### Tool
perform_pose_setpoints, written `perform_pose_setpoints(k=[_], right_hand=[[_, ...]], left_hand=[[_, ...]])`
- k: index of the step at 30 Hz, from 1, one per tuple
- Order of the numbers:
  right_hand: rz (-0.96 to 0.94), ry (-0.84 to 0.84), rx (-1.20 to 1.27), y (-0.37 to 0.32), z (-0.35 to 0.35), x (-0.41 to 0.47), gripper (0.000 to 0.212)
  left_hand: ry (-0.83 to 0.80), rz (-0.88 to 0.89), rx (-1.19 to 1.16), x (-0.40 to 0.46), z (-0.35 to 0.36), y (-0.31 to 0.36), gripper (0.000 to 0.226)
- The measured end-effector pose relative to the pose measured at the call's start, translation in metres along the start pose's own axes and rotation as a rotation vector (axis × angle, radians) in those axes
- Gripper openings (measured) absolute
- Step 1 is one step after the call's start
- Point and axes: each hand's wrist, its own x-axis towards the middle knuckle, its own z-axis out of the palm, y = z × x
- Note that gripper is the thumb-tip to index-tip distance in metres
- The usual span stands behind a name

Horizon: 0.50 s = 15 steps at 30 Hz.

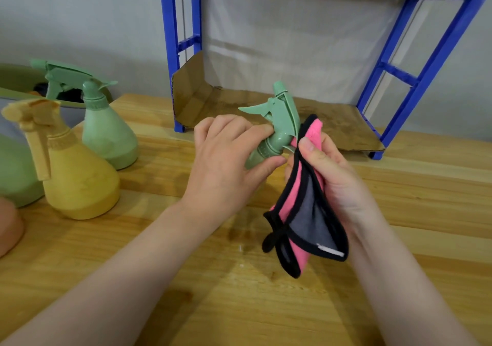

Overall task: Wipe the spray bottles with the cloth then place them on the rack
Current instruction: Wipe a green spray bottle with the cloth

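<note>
Now your left hand (226,159) curls its fingers round a pale green spray bottle (277,127), tilted, while your right hand (330,175) pinches a pink, black-edged cloth (298,212) beside it.

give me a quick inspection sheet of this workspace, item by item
surface: light wooden tabletop, a few small wet spots near its middle
job's things: green plastic spray bottle held tilted above the table; pink and grey cloth with black trim touching its neck; yellow spray bottle and another green spray bottle upright at left; blue metal rack, its bottom shelf lined with brown cardboard, no bottles on it
clutter: orange rounded object at left edge, cut off
grippers: left hand grips the held bottle; right hand holds the cloth
cables: nothing seen
surroundings: grey wall
</note>
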Motion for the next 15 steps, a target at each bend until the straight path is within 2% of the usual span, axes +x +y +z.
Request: perform_pose_setpoints(k=[5,11,15], right_hand=[[-0.006,-0.093,0.046,0.0036,0.0013,-0.0011,0.034],[-0.089,0.016,-0.155,0.0043,0.0062,-0.0008,0.024],[-0.190,0.135,-0.275,0.0076,0.0022,0.0002,0.011]], left_hand=[[0.019,0.005,0.001,0.0010,0.0000,-0.0016,0.039],[-0.011,-0.057,-0.049,-0.0016,0.0047,-0.0050,0.040],[-0.052,-0.264,-0.212,-0.0007,0.0051,-0.0071,0.039]])
